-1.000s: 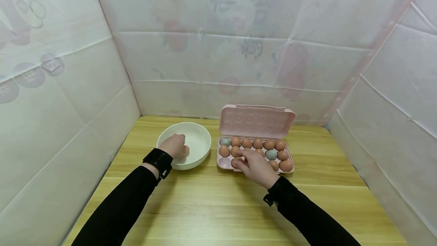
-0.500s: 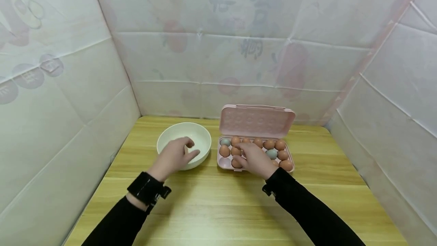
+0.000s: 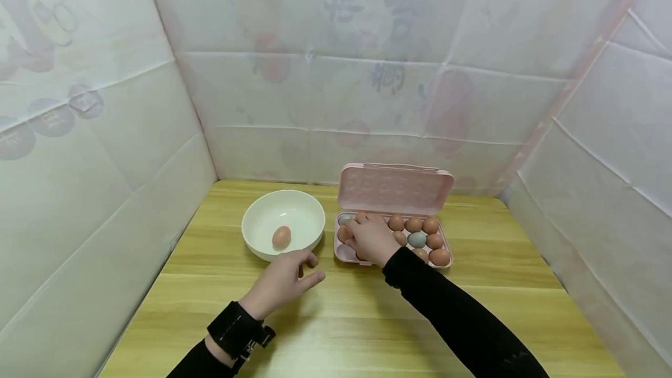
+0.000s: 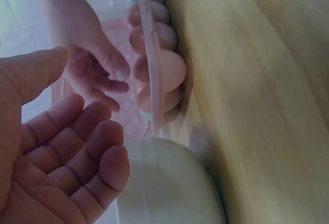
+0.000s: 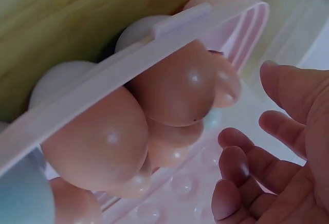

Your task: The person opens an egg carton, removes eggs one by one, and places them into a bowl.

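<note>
Back out of the white bowl point(image 3: 256, 242) comes the left hand point(image 3: 283, 283), now low in the centre of the head view over the wooden table point(image 3: 341, 319) with fingers loose and released, while a brown egg point(image 3: 281, 237) lies alone inside the bowl left of centre. Right of it sits the pink egg tray point(image 3: 441, 263) with its lid standing open, and the right hand point(image 3: 371, 240) has slid up over the tray's left end. Its fingers look relaxed above the eggs in the wrist view, grasping nothing.
</note>
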Demonstrator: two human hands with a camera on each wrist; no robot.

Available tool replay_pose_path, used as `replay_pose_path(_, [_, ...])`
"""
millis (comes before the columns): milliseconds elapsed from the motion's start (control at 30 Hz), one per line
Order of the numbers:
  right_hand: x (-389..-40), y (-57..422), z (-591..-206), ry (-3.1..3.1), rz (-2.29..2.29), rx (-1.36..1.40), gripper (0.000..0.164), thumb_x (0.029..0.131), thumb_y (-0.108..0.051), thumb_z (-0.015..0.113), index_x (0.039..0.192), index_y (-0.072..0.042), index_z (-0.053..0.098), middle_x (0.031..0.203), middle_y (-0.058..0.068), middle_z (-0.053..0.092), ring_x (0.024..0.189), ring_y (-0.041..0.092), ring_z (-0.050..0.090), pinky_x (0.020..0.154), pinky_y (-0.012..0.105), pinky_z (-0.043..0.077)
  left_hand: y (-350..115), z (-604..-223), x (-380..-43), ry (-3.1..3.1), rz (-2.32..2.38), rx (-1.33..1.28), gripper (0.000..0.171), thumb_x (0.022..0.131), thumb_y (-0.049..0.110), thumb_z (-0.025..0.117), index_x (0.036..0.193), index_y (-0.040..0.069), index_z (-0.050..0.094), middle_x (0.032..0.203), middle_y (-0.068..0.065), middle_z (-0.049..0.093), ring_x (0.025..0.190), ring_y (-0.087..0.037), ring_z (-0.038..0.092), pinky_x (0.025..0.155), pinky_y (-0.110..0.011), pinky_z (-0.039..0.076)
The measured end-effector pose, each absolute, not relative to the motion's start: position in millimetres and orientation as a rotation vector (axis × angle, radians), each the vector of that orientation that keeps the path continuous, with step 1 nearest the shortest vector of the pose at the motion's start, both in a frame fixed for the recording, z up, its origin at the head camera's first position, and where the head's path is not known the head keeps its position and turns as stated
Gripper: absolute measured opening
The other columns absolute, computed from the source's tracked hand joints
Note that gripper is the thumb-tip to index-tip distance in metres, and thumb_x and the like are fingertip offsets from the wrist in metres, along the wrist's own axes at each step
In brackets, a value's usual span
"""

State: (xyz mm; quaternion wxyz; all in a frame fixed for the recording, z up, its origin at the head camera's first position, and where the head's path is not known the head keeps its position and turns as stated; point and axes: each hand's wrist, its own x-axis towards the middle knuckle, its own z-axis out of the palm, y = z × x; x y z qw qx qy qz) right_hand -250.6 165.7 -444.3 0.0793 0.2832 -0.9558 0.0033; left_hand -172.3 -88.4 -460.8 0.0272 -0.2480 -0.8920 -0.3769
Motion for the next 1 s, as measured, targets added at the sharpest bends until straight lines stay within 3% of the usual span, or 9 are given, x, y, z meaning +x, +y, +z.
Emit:
replay_pose_path(200, [-259.1,152.9,-449.6,-2.882,-0.268,0.785,0.043,0.102,-0.025,0.075,0.144,-0.024,0.063,0.125,0.008,0.073,0.116,0.031,0.066,0.096,0.046,0.055,-85.9,-466.3,-171.7,-2.754,-1.158,-0.771,0.020,0.095,0.029,0.083,0.105,0.014,0.074,0.092,0.005,0.070,0.076,-0.009,0.057,0.067,-0.021,0.047])
replay_pose_path(367, [-262.8,145.6,-451.7,-2.904,-0.255,0.775,0.018,0.110,-0.029,0.061,0.125,-0.022,0.069,0.114,0.009,0.075,0.108,0.032,0.065,0.098,0.046,0.053,-84.6,-468.9,-171.7,-2.753,-1.164,-0.787,0.020,0.096,0.028,0.082,0.106,0.013,0.073,0.094,-0.003,0.072,0.075,-0.008,0.056,0.066,-0.021,0.047])
replay_pose_path(467, [-264.6,143.5,-457.1,-2.897,-0.268,0.766,0.012,0.109,-0.030,0.063,0.115,-0.021,0.067,0.110,0.010,0.075,0.108,0.033,0.064,0.100,0.047,0.052,-84.2,-469.5,-171.4,-2.759,-1.166,-0.784,0.020,0.097,0.028,0.081,0.106,0.013,0.073,0.097,-0.006,0.073,0.073,-0.003,0.053,0.065,-0.021,0.046])
replay_pose_path(733, [-265.7,144.5,-469.9,-2.856,-0.281,0.730,0.018,0.107,-0.031,0.066,0.118,-0.017,0.067,0.112,0.011,0.076,0.111,0.033,0.065,0.103,0.046,0.052,-84.1,-471.6,-172.0,-2.776,-1.174,-0.775,0.020,0.097,0.029,0.081,0.106,0.013,0.074,0.102,-0.007,0.075,0.072,-0.001,0.051,0.063,-0.021,0.046])
replay_pose_path(1000, [-257.8,157.4,-456.5,-2.913,0.016,0.676,0.046,0.102,-0.032,0.075,0.144,-0.019,0.061,0.131,0.008,0.073,0.127,0.032,0.064,0.115,0.051,0.048,-83.5,-473.0,-172.7,-2.766,-1.167,-0.786,0.021,0.097,0.029,0.081,0.107,0.012,0.074,0.096,-0.003,0.073,0.075,-0.004,0.055,0.065,-0.021,0.047])
